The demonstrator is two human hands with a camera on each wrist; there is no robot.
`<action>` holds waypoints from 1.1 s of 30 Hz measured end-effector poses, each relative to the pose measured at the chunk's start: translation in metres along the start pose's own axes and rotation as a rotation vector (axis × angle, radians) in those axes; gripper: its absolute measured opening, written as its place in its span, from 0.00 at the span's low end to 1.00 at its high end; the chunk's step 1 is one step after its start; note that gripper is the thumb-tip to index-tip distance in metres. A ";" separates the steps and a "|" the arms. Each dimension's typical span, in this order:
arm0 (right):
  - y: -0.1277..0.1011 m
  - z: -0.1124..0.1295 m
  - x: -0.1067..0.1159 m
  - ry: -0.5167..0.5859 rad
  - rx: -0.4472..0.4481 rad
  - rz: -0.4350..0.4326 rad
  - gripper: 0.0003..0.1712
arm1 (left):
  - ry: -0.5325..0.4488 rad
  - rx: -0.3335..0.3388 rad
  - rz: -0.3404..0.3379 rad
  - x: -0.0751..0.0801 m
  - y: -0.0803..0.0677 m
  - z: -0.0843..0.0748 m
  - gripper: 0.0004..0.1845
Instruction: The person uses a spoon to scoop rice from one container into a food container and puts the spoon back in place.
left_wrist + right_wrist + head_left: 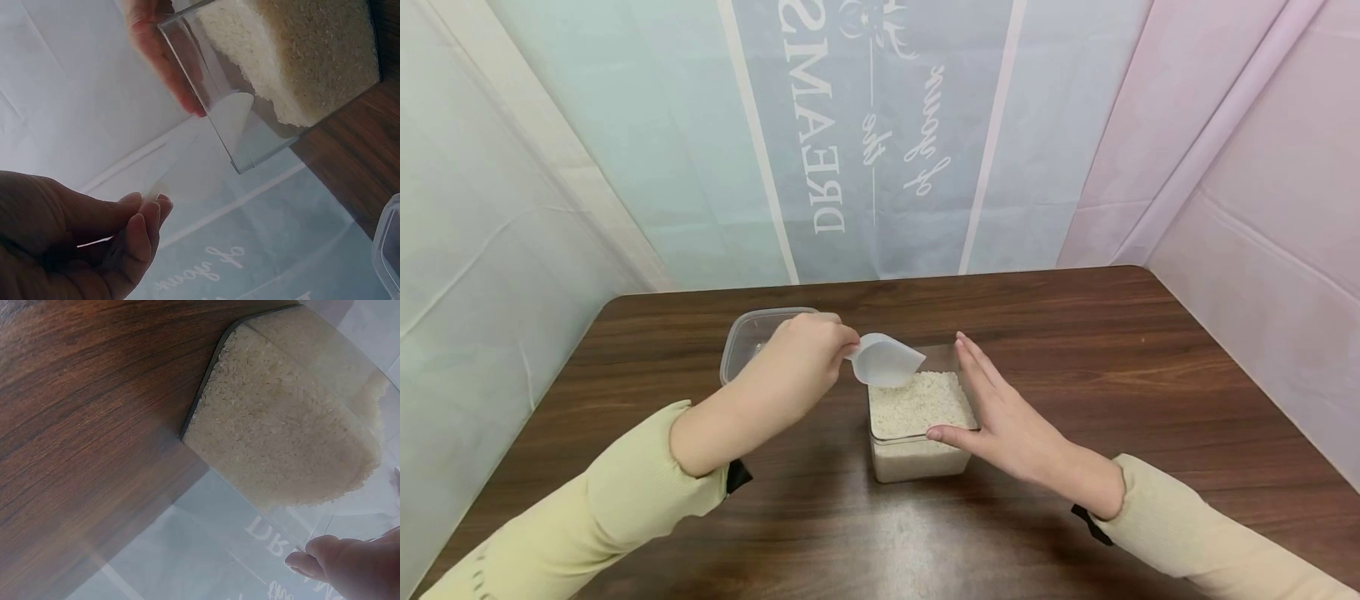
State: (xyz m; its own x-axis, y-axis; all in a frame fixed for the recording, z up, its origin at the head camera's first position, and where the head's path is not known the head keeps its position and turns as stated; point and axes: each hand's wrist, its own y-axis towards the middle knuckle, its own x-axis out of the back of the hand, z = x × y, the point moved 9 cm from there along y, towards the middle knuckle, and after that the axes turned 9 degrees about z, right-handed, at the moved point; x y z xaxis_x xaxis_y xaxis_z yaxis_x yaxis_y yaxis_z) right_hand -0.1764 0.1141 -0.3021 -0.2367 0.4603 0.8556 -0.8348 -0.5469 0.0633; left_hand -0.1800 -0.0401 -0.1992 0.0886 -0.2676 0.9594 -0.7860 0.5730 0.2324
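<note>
Scoop over the rice, box steadied.

My right hand [1011, 425], fingers straight, rests flat against the clear box [917, 454] nearest me; it is nearly full of rice [917, 402], so I judge it heavy, stiff and slick-walled. My left hand [801, 362] pinches the handle of the light, thin plastic scoop [886, 360] just above the grains. Beyond sits an empty lidless tub [752, 332] on the table [1150, 375].
</note>
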 end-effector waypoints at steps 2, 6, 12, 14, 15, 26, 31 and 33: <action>0.000 0.000 0.000 -0.003 -0.001 -0.002 0.59 | 0.019 -0.003 -0.009 -0.001 0.001 -0.002 0.04; 0.000 0.000 0.001 -0.007 -0.002 -0.005 0.59 | 0.043 -0.020 -0.020 -0.003 0.002 -0.006 0.07; 0.000 0.000 0.001 -0.007 -0.002 -0.004 0.59 | 0.062 -0.041 -0.003 -0.009 0.004 -0.012 0.12; 0.000 0.000 0.001 -0.007 0.000 -0.005 0.59 | 0.064 -0.044 0.010 -0.012 0.005 -0.013 0.13; 0.000 0.000 0.001 -0.006 0.001 -0.006 0.59 | 0.065 -0.048 0.014 -0.013 0.006 -0.013 0.14; -0.001 0.000 0.000 -0.011 0.008 -0.003 0.59 | 0.058 -0.087 0.055 -0.027 0.010 -0.015 0.15; -0.001 0.000 0.000 -0.012 0.011 -0.006 0.59 | 0.061 -0.116 0.080 -0.032 0.012 -0.016 0.14; 0.000 0.000 0.000 -0.011 0.012 -0.006 0.59 | 0.053 -0.124 0.097 -0.035 0.013 -0.016 0.13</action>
State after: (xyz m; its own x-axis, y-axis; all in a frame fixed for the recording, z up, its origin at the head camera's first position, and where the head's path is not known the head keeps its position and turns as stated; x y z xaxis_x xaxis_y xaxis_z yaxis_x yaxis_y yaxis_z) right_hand -0.1759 0.1143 -0.3018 -0.2259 0.4560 0.8608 -0.8299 -0.5528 0.0750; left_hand -0.1840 -0.0108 -0.2271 0.0509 -0.1669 0.9847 -0.7111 0.6862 0.1531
